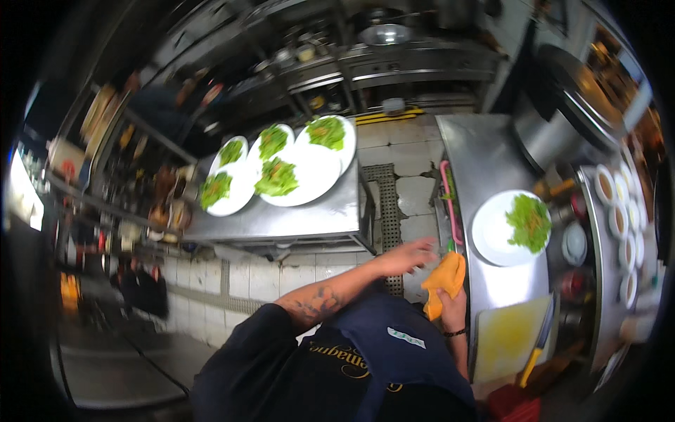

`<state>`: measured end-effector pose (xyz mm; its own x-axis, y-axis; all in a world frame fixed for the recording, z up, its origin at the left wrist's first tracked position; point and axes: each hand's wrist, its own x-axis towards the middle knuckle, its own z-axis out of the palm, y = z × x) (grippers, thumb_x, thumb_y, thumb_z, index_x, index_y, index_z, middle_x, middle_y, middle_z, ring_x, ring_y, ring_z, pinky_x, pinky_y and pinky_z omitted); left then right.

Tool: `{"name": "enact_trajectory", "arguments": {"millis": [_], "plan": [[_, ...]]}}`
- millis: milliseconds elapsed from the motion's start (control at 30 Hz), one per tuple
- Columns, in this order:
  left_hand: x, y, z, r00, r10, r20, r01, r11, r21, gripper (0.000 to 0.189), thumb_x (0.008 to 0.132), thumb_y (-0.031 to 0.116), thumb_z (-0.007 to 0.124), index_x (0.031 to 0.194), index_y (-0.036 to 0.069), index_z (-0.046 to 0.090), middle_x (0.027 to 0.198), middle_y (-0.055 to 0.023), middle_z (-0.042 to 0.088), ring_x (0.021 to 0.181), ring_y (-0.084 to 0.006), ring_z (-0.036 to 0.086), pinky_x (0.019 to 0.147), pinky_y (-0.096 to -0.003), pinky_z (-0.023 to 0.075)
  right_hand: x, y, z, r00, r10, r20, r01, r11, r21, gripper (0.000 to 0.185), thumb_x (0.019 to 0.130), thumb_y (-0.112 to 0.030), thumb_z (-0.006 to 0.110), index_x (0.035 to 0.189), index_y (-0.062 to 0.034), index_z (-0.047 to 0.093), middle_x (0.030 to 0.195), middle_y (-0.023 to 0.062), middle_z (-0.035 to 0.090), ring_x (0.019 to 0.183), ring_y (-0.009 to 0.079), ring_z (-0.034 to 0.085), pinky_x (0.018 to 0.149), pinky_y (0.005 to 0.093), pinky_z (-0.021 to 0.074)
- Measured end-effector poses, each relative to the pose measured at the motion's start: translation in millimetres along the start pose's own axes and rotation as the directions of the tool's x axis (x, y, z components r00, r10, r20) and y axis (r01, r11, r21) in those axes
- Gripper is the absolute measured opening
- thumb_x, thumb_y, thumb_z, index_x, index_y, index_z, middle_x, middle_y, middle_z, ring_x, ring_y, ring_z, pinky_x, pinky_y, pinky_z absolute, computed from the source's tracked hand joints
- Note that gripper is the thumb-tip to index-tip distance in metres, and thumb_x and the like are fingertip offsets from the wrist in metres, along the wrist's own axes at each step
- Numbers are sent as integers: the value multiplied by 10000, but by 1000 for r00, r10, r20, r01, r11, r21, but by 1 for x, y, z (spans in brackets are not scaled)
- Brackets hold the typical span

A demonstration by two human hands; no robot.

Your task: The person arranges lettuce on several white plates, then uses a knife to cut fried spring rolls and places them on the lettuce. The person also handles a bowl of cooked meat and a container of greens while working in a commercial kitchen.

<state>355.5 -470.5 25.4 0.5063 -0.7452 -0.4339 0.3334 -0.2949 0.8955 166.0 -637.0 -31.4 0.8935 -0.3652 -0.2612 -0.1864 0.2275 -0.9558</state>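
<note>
My right hand point(454, 307) is closed on an orange cloth point(447, 277), beside the edge of the steel counter on the right. My left hand point(408, 256) is held out just left of the cloth, its fingers apart and nothing seen in them. A white plate point(488, 232) with green lettuce point(529, 223) lies on the right counter. On the steel table point(316, 224) at the left stand several white plates point(316, 176), each with a leafy portion such as the lettuce point(276, 177); some plates overlap.
A stained cutting board point(506, 340) and a yellow-handled knife point(539, 343) lie near the counter's front. Small white bowls point(618, 219) fill the shelf at right. A large metal pot point(548, 132) stands behind. A floor drain grate point(391, 221) runs between the tables. Another person point(163, 108) is at the upper left.
</note>
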Motion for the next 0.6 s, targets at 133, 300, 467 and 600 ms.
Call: {"name": "enact_trajectory", "arguments": {"millis": [133, 300, 467, 600], "plan": [[-39, -70, -122, 787, -286, -547, -265, 644, -718, 593, 1043, 401, 512, 1517, 97, 325, 1335, -207, 529, 1017, -310, 678, 781, -424, 608, 5, 13, -13, 981, 168, 95, -163, 985, -58, 362, 902, -16, 633, 1257, 35, 588, 1159, 95, 696, 1037, 198, 677, 908, 328, 531], [-25, -64, -197, 499, -320, -805, -690, 415, -593, 502, 1059, 329, 495, 1428, 16, 361, 1248, -202, 556, 1000, -334, 670, 801, -434, 621, 24, 17, -27, 954, 158, 256, -86, 958, -273, 359, 890, 0, 631, 1246, 35, 599, 1137, 94, 703, 1031, 193, 677, 918, 328, 525], [-13, -53, -212, 320, -375, -870, -776, 424, -468, 440, 1059, 198, 487, 1412, -34, 363, 1271, -221, 546, 998, -353, 663, 776, -432, 633, 45, -8, -17, 957, 93, 274, 9, 937, -350, 343, 901, -10, 637, 1241, 26, 609, 1126, 86, 708, 1031, 191, 677, 922, 329, 522], [-26, -66, -204, 302, -286, -910, -765, 497, -410, 403, 1059, 172, 485, 1384, -51, 403, 1233, -215, 583, 957, -360, 675, 780, -431, 628, 49, -16, -9, 962, 67, 263, 4, 966, -260, 346, 909, -12, 631, 1253, 16, 608, 1154, 83, 704, 1061, 185, 671, 939, 331, 515]]}}
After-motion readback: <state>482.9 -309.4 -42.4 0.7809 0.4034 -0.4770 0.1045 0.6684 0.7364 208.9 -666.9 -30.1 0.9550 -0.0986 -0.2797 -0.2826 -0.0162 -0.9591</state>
